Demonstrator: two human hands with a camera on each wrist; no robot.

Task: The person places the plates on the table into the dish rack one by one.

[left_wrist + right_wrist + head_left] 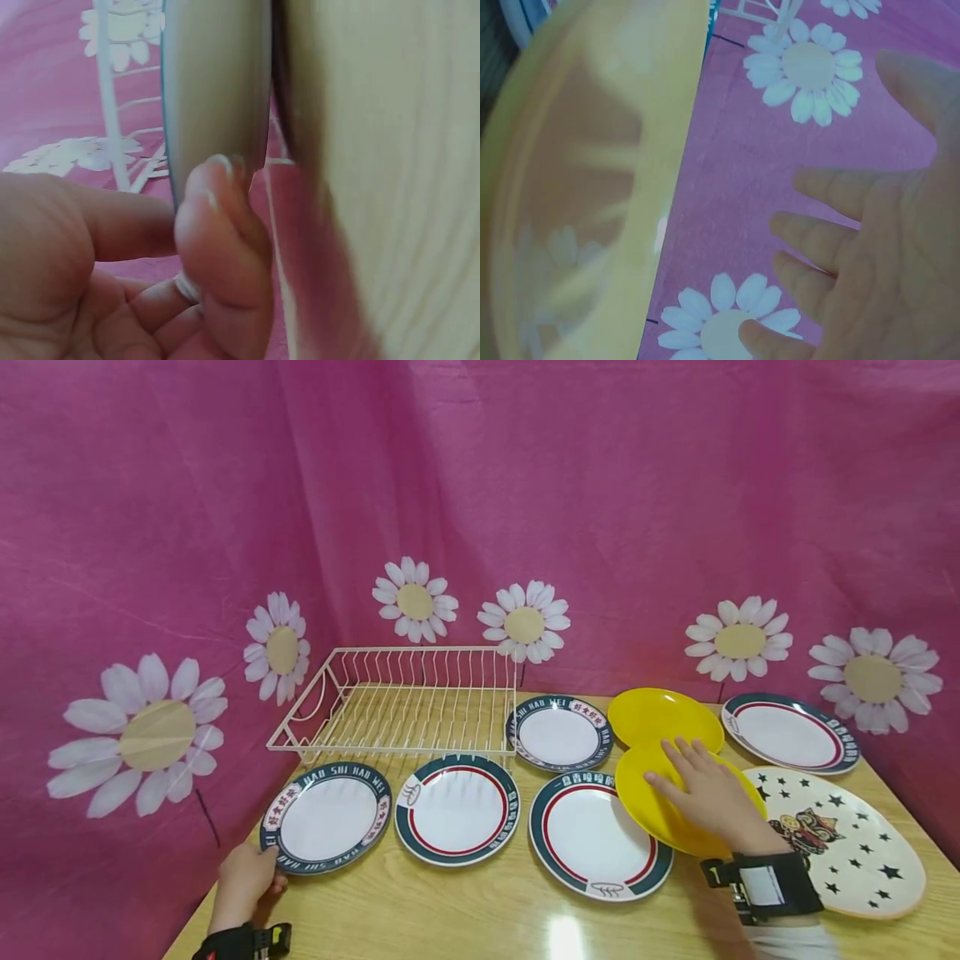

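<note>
Pink cloth backs the tabletop where, lower left, our left hand pinches a dark-rimmed plate, probably rigid, best rim-held, and, lower right, our empty right hand spreads above a yellow plate.

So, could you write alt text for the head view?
A left hand grips a dark-rimmed plate at front left; the right hand spreads its fingers over the nearer yellow plate. Six more plates and a rack sit on the table.

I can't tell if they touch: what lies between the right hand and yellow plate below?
A bare gap: in the right wrist view, pink flowered cloth shows between the right hand and yellow plate.
</note>
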